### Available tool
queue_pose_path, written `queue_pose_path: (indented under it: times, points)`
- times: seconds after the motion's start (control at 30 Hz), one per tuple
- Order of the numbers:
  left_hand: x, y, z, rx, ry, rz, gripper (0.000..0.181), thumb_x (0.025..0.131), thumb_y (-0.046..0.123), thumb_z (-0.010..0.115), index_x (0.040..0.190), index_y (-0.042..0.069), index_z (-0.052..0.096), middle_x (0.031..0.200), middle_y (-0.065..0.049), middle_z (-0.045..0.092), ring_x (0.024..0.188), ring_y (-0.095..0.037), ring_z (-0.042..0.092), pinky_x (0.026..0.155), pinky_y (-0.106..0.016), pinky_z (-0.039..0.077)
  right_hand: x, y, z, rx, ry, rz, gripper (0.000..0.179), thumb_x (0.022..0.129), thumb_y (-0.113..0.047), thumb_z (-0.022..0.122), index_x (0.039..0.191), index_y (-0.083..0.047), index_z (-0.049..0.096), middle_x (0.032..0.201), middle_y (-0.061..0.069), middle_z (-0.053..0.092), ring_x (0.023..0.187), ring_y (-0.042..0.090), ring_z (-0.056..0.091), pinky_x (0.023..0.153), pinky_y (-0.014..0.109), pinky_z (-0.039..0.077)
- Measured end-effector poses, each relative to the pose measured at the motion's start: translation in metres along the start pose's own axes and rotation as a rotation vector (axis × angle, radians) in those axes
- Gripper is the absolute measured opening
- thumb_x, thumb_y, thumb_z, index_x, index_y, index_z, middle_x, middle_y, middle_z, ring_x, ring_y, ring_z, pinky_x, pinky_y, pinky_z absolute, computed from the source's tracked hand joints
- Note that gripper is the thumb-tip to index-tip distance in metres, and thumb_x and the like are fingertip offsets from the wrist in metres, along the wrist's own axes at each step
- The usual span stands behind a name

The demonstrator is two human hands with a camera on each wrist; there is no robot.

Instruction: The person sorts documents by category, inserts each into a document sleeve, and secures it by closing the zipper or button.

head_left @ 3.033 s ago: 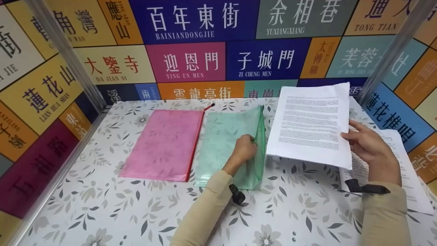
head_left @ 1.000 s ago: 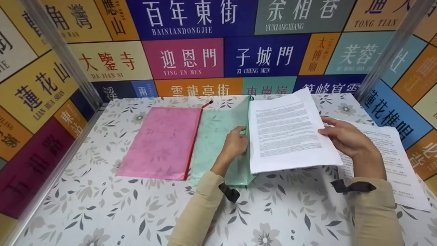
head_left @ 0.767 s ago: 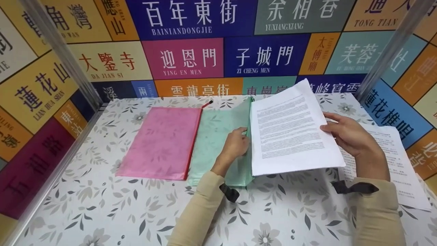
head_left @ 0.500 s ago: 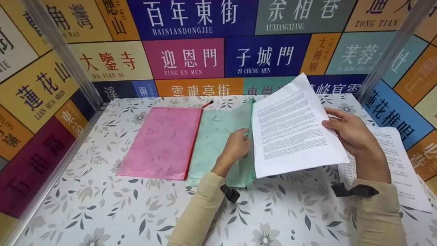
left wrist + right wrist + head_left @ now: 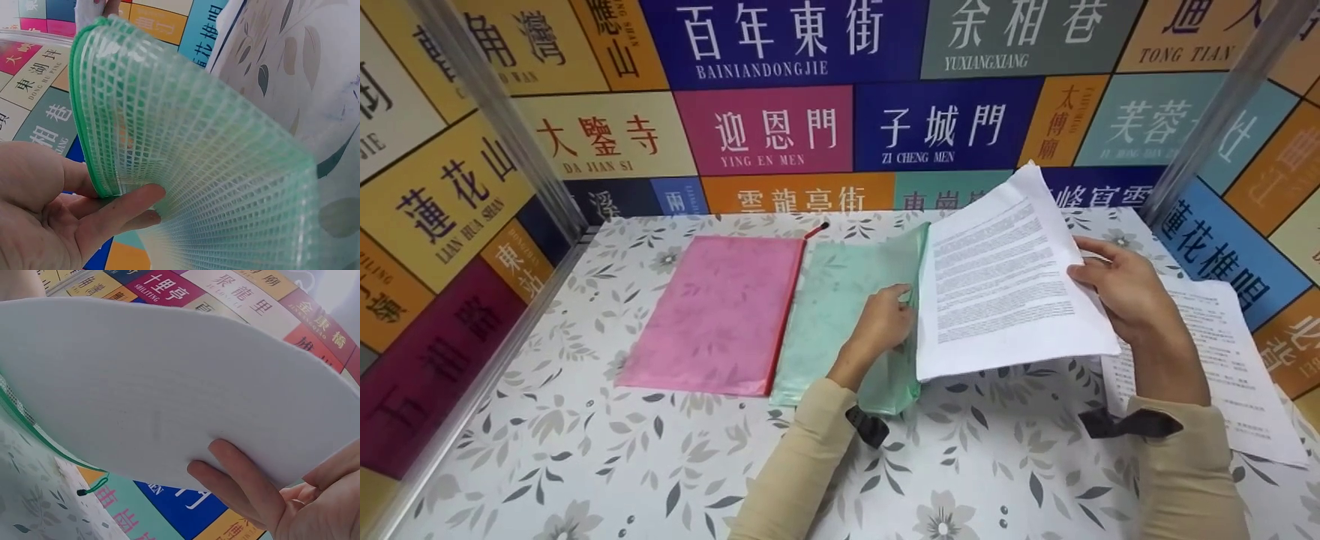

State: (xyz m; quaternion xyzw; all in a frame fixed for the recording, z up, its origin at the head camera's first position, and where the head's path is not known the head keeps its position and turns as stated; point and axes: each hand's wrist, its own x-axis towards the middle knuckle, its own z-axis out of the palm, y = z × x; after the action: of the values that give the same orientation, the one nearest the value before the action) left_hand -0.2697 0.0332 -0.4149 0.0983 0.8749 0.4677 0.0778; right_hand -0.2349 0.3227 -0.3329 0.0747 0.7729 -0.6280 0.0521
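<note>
A translucent green mesh zipper pouch (image 5: 840, 315) lies in the middle of the table, its right-hand side lifted. My left hand (image 5: 883, 315) pinches the edge of its mouth; in the left wrist view, thumb and fingers hold the mesh wall (image 5: 214, 140) beside the green zipper. My right hand (image 5: 1129, 289) grips the right edge of a printed sheaf of paper (image 5: 997, 292), thumb in front and fingers behind. The sheaf is tilted up, its left edge at the pouch's mouth. In the right wrist view, the paper's blank back (image 5: 169, 382) bows beside the green zipper edge (image 5: 50, 444).
A pink pouch (image 5: 712, 315) with a red zipper lies flat left of the green one. More printed sheets (image 5: 1252, 382) lie at the right, partly under my right arm. Sign-patterned panels (image 5: 780, 127) stand behind the floral-patterned table (image 5: 675, 465).
Since three seconds ago, the sheaf has come left from above the table to the green pouch's mouth. In the last second its tilt has shifted slightly. My left hand still holds the pouch.
</note>
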Motion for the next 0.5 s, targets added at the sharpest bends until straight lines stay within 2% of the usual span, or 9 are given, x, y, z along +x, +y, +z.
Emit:
queue_pose_path:
  times: [0.1, 0.17, 0.23, 0.37, 0.43, 0.5]
  points:
    - [0.0000, 0.0000, 0.0015, 0.006, 0.016, -0.005, 0.045, 0.102, 0.007, 0.048, 0.146, 0.002, 0.049, 0.087, -0.014, 0.073, 0.057, -0.010, 0.051, 0.046, -0.021, 0.042, 0.0006, 0.0006, 0.0053, -0.011, -0.003, -0.018, 0.063, 0.104, -0.010, 0.048, 0.160, -0.011, 0.021, 0.115, -0.007, 0.060, 0.091, 0.006, 0.070, 0.076, 0.025, 0.061]
    - [0.0005, 0.0001, 0.0022, 0.014, 0.028, -0.006, 0.044, 0.102, 0.007, 0.048, 0.146, 0.002, 0.050, 0.107, -0.018, 0.074, 0.062, -0.011, 0.055, 0.047, -0.021, 0.040, 0.0010, 0.0008, 0.0082, -0.032, -0.003, -0.035, 0.063, 0.103, -0.009, 0.047, 0.160, -0.008, 0.020, 0.117, -0.006, 0.058, 0.091, 0.004, 0.069, 0.077, 0.023, 0.060]
    - [0.0011, 0.0003, 0.0027, 0.019, 0.035, -0.009, 0.044, 0.101, 0.006, 0.049, 0.145, 0.002, 0.051, 0.112, -0.017, 0.074, 0.063, -0.010, 0.055, 0.048, -0.020, 0.040, 0.0014, 0.0013, 0.0102, -0.065, 0.001, -0.053, 0.063, 0.103, -0.008, 0.046, 0.160, -0.006, 0.019, 0.117, -0.005, 0.057, 0.091, 0.003, 0.068, 0.076, 0.023, 0.060]
    - [0.0015, 0.0007, 0.0020, 0.012, 0.024, -0.018, 0.045, 0.100, 0.004, 0.048, 0.145, 0.003, 0.052, 0.095, -0.022, 0.073, 0.053, -0.008, 0.046, 0.044, -0.020, 0.040, 0.0010, 0.0012, 0.0110, -0.148, 0.025, -0.047, 0.062, 0.103, -0.010, 0.046, 0.160, -0.009, 0.020, 0.122, -0.002, 0.054, 0.091, 0.001, 0.067, 0.077, 0.023, 0.059]
    - [0.0015, 0.0010, 0.0016, 0.002, 0.017, -0.026, 0.045, 0.100, 0.004, 0.048, 0.145, 0.004, 0.052, 0.088, -0.021, 0.072, 0.048, -0.008, 0.043, 0.042, -0.020, 0.042, 0.0008, 0.0013, 0.0094, -0.113, 0.013, -0.033, 0.063, 0.103, -0.011, 0.047, 0.160, -0.011, 0.020, 0.123, -0.002, 0.054, 0.092, 0.002, 0.067, 0.078, 0.023, 0.059]
    - [0.0017, 0.0009, 0.0011, -0.002, 0.011, -0.028, 0.045, 0.100, 0.004, 0.048, 0.145, 0.004, 0.051, 0.085, -0.019, 0.071, 0.045, -0.009, 0.041, 0.041, -0.020, 0.042, 0.0010, 0.0017, 0.0065, -0.018, -0.015, -0.018, 0.064, 0.103, -0.010, 0.048, 0.161, -0.011, 0.019, 0.122, -0.003, 0.055, 0.093, 0.004, 0.068, 0.077, 0.024, 0.060]
